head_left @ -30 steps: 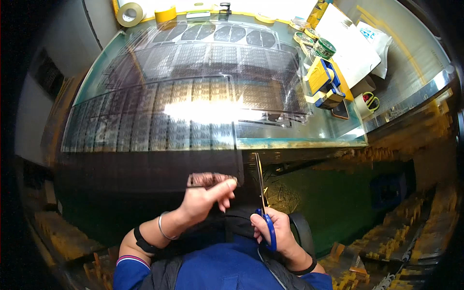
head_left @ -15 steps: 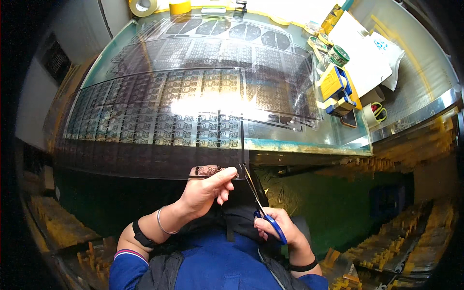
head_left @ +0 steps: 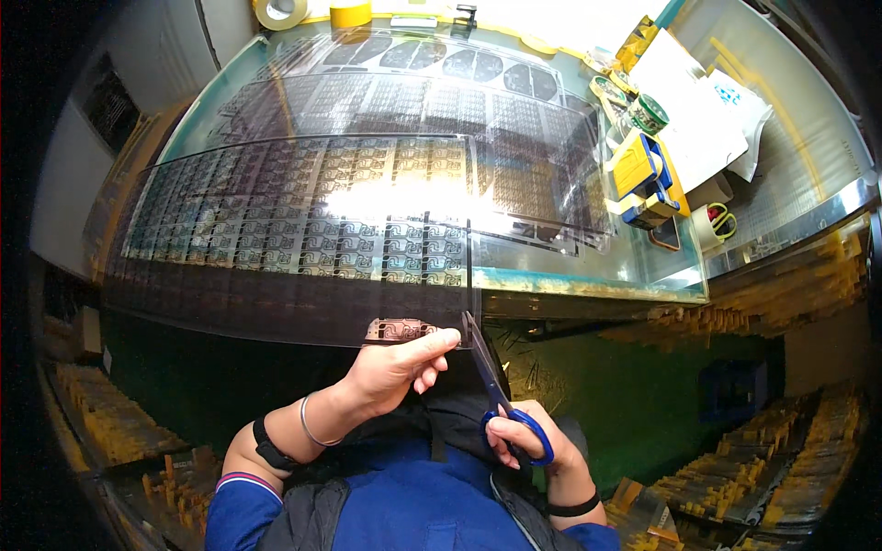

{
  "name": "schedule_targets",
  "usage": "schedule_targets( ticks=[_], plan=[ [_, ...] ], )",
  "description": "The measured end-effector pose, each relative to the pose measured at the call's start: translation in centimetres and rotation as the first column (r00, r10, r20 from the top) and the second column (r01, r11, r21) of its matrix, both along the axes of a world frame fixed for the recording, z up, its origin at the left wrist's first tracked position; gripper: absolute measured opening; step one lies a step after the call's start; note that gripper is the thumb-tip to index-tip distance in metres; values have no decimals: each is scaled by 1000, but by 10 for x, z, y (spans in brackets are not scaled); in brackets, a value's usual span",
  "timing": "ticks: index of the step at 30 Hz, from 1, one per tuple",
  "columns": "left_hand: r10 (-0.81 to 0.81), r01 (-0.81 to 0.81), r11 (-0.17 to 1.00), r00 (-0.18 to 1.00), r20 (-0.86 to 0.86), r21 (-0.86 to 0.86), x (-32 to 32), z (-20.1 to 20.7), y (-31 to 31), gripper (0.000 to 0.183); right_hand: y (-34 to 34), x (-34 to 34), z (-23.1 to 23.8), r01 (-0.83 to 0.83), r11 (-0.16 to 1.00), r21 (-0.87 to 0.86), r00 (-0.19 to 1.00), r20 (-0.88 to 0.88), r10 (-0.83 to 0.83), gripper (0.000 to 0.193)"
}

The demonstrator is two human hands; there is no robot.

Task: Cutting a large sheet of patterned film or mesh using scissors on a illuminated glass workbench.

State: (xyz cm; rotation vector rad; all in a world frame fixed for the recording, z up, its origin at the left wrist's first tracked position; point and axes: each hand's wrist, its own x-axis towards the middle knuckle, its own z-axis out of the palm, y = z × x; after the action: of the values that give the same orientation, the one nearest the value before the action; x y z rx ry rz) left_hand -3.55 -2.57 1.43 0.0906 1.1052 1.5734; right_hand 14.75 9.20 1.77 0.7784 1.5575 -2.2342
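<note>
A large dark translucent film sheet [head_left: 248, 220], printed with rows of small repeated patterns, lies on the table and hangs over its near edge. My left hand [head_left: 395, 372] pinches the sheet near its front right corner, thumb on top. A pinkish printed patch shows just left of that thumb. Blue-handled scissors [head_left: 489, 375] are in my right hand [head_left: 533, 439], thumb and fingers in the loops. Their blades point away from me, a little apart, with the tips at the sheet's right edge close to my left thumb. I cannot tell whether they are cutting into it.
The glass-topped table [head_left: 570, 280] carries more printed films [head_left: 514, 110]. At its right stand a yellow-and-blue tape dispenser [head_left: 643, 174], a green tin [head_left: 648, 112], white papers [head_left: 689, 110] and a holder with green-handled scissors [head_left: 724, 222]. Tape rolls [head_left: 349, 13] sit at the back.
The scissors have turned so their blades and loops show broader. My left hand and the film's front corner have shifted slightly right; the grip on the film is unchanged.
</note>
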Motion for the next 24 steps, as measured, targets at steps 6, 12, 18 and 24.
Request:
schedule_targets(
  ticks=[6, 12, 18, 24],
  plan=[
    [-27, 26, 1000, 1000, 10, 11, 2, -2, 2, 13, -26, 2, -2, 94, 951, 294, 994, 33, -108, 25],
    [-30, 31, 1000, 1000, 6, -4, 5, -1, 2, 13, -39, -2, 2, 141, 851, 507, 987, -3, -162, 37],
    [-36, 36, 999, 999, 14, 4, 9, -1, 3, 14, -45, 0, -11, 214, 744, 633, 976, -117, -182, 37],
    [-57, 57, 998, 997, 42, -13, 15, -1, 3, 14, -42, -3, -19, 255, 723, 642, 967, -150, -207, 37]
  ],
)
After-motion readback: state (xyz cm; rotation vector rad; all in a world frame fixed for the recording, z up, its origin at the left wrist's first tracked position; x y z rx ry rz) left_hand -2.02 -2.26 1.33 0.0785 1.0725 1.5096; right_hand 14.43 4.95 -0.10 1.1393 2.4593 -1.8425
